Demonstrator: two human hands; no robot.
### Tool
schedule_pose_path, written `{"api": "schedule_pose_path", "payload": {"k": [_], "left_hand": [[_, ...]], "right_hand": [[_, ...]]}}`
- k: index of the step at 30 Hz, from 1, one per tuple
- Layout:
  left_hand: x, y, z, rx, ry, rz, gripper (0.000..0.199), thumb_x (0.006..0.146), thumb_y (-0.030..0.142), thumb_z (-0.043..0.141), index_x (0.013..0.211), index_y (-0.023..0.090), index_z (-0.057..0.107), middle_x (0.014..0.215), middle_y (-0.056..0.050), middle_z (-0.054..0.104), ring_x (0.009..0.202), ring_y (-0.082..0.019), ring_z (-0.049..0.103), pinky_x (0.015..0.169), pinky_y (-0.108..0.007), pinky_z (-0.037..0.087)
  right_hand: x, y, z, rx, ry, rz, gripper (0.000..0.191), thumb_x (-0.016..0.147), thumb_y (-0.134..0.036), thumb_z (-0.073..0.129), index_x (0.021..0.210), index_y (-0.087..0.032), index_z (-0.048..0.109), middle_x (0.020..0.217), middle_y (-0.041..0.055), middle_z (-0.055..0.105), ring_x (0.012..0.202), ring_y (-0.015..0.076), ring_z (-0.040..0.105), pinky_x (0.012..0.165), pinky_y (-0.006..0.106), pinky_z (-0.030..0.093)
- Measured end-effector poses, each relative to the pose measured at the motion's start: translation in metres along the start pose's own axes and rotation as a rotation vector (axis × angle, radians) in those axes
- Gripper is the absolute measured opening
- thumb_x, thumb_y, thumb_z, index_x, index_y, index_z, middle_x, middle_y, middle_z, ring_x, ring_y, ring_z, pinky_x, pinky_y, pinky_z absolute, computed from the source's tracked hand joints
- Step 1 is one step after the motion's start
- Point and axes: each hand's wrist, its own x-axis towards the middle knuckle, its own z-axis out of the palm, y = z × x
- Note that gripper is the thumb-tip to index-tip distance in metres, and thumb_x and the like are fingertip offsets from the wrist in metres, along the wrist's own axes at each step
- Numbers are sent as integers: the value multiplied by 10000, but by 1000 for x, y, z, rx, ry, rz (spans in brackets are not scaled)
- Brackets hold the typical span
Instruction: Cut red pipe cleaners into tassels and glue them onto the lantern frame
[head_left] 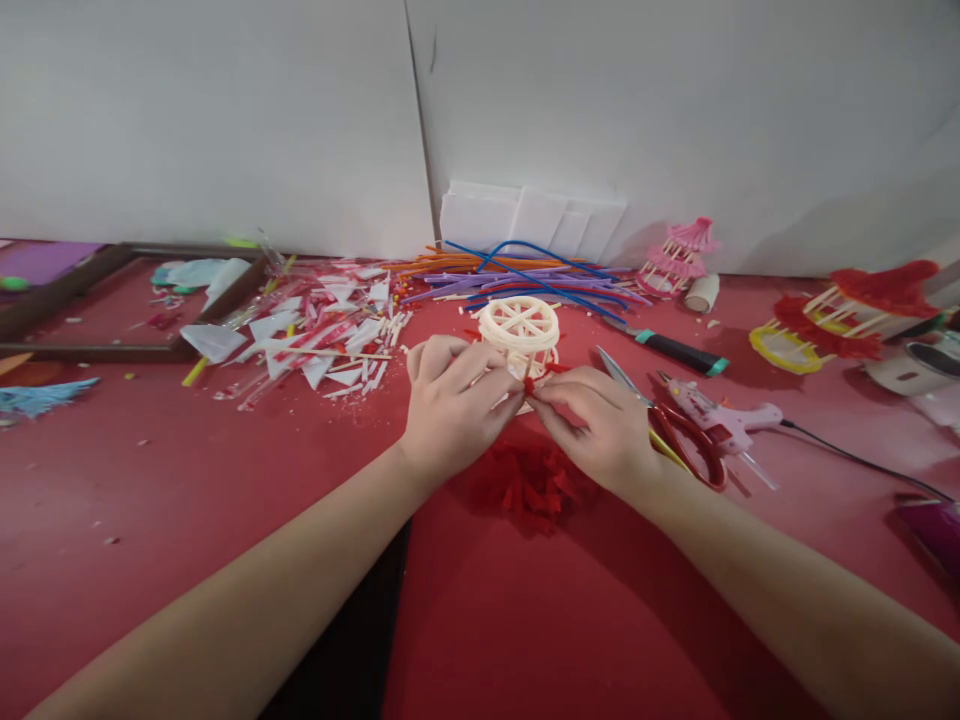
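Note:
My left hand (459, 402) and my right hand (600, 425) meet at mid-table, fingertips pinched together on a small red strip (529, 385). Just behind the fingers stands a cream-coloured round frame (519, 322) with a spoked top ring; its lower part is partly hidden by my hands. The strip appears to be against the frame's near side, though I cannot tell whether it is attached. Below my hands lies a loose pile of red strips (541, 488) on the red table (480, 620).
Scissors (701, 440), a pink glue gun (724, 415) and a utility knife (681, 352) lie right. Behind are blue, orange and purple pipe cleaners (517, 275). Scraps (322, 335) and a brown frame (97, 352) are left. Pink (679, 258) and red-yellow models (844, 310) stand right.

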Motion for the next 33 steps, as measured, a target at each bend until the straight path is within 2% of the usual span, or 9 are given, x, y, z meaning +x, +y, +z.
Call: {"api": "schedule_pose_path", "payload": {"k": [4,7,13,18,22,27,30,33], "left_hand": [[0,0,0,0,2,2,176,794,208,760,663,257,653,745,19,712,824,-225,468,750,-405,309],[0,0,0,-1,9,0,179,799,209,754,659,257,654,741,18,711,826,-225,467,752,-404,309],[-2,-1,3,-33,9,-6,56,829,262,749,791,282,713,748,10,709,820,-212,481,748,-392,327],[-1,-1,4,-58,15,0,84,826,283,758,756,280,712,736,25,723,820,-207,473,758,-392,334],[0,-1,3,-58,13,19,105,821,269,761,733,280,706,741,31,726,832,-207,473,757,-393,331],[0,-1,2,-57,-4,33,122,826,250,753,723,275,693,746,28,722,832,-206,482,748,-390,332],[-1,-2,2,-33,-23,46,115,828,230,742,739,274,683,784,30,740,836,-212,491,743,-391,333],[-2,-2,2,-23,-31,49,107,818,205,733,762,271,671,817,25,753,857,-222,510,745,-395,336]], "right_hand": [[-1,-3,3,54,19,30,108,874,-119,658,929,-212,658,872,56,740,840,190,703,785,341,591],[0,-2,1,37,-20,16,107,886,-120,644,948,-204,668,888,67,740,839,197,698,789,349,588],[3,5,-6,-46,-118,-146,155,920,-110,576,998,-197,678,926,84,736,846,210,679,794,375,583],[6,5,-7,-81,-129,-195,172,916,-69,542,984,-149,677,907,113,732,832,224,665,789,379,577],[5,4,-5,-48,-137,-176,233,910,-32,478,994,-132,672,914,125,719,812,226,637,782,385,563],[3,4,-3,5,-152,-101,305,882,-15,457,1034,-170,671,934,105,702,826,223,626,778,381,546],[4,6,-8,-8,-173,-103,286,897,-70,493,1081,-209,663,956,87,712,840,226,642,791,395,541],[5,14,-18,-53,-123,-66,274,899,-147,562,1140,-243,649,980,74,722,873,237,659,815,416,534]]}}
